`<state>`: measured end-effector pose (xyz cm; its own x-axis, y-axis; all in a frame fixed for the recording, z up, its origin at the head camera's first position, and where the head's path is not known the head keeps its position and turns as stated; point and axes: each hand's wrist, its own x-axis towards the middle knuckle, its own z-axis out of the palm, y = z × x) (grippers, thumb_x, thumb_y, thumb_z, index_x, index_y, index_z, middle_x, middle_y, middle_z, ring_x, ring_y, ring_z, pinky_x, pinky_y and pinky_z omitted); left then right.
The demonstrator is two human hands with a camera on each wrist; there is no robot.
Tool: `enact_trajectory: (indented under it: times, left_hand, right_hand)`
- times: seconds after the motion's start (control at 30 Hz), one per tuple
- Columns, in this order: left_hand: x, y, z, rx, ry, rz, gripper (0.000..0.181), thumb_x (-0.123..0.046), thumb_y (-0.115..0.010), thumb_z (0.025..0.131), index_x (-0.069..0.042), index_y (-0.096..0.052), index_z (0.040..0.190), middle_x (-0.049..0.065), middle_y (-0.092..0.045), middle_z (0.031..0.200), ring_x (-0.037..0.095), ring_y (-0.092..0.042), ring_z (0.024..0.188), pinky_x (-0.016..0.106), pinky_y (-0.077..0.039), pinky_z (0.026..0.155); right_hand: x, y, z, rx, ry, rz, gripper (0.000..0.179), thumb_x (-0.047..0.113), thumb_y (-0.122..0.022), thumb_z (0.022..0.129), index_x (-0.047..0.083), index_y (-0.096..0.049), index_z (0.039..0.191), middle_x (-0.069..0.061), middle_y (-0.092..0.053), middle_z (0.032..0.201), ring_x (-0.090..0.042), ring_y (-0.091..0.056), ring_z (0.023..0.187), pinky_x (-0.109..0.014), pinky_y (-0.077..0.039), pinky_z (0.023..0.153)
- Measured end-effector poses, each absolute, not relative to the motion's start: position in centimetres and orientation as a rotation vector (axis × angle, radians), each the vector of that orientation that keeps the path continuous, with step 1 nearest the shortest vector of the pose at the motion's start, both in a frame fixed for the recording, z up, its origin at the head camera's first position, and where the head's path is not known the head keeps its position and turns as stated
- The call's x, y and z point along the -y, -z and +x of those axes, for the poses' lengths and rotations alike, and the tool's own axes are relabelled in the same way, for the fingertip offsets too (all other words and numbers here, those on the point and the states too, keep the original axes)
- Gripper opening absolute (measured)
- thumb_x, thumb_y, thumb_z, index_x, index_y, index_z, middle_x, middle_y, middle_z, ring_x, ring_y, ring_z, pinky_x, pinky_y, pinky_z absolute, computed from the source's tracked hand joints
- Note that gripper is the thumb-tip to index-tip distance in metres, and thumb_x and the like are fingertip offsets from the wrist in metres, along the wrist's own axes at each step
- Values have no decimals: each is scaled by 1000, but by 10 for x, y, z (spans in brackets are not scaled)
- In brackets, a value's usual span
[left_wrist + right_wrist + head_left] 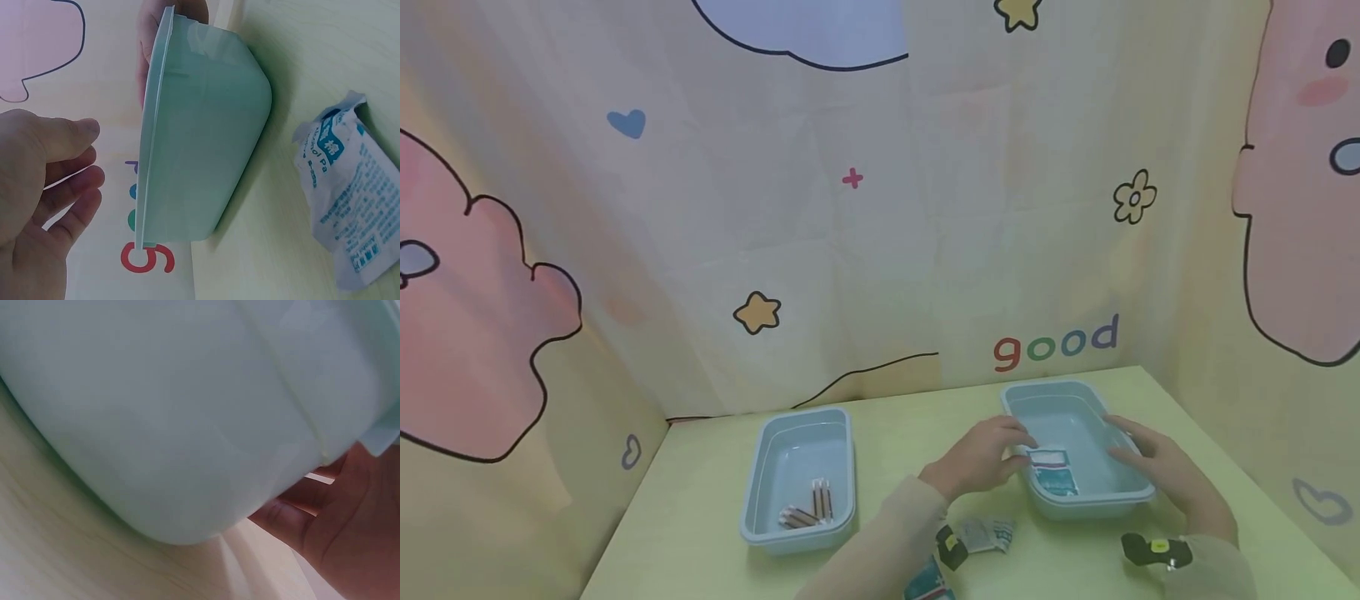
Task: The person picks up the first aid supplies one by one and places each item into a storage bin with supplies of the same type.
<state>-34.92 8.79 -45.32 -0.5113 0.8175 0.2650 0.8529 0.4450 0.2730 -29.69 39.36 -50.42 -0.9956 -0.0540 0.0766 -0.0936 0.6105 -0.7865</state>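
Note:
My right hand [1172, 475] grips the right rim of a light blue plastic tub [1093, 504], thumb inside and fingers along the outer wall. In the right wrist view the tub's wall hides its fingertips. Over the tub's left rim is my left hand [981, 457], beside a blue-and-white packet [1054, 473] lying on the tub floor. The left wrist view shows that hand [37, 181] with loosely bent fingers, nothing between them and a gap to the tub. In front of the tub lies a crumpled white packet [353, 194] with blue print.
Another light blue tub [763, 475] stands to the left, holding several brown, white-tipped sticks [822, 500] that look like swabs. A blue-and-white packet [931, 581] is partly hidden by my left sleeve. A patterned curtain [887, 250] rises behind the table [647, 533].

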Motion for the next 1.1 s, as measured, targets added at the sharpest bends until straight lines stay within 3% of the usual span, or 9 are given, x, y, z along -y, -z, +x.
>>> enact_trajectory:
  times: [0.47,0.77,1.1]
  left_hand:
    - [-79,460,-353,2564,612,-1512,27,-25,-63,96,-16,-68,121,-8,-66,119,1,-58,113,13,-42,98]
    - [-74,468,-355,2591,666,-1512,27,-25,-64,95,-15,-68,120,-8,-69,114,-1,-60,101,6,-44,81]
    - [-68,472,-353,2600,651,-1502,26,-23,-66,94,-16,-69,119,-7,-70,111,-3,-60,96,5,-43,79]
  right_hand:
    - [-394,505,-297,2758,-1414,130,67,35,-57,98,5,-31,151,-32,-22,154,-61,-17,136,-75,-21,101]
    - [-393,504,-296,2768,-1373,144,66,36,-57,98,6,-32,151,-31,-24,154,-61,-20,136,-75,-23,100]
    - [-393,505,-298,2760,-1375,148,66,36,-57,98,6,-32,151,-32,-23,154,-61,-20,135,-76,-23,99]
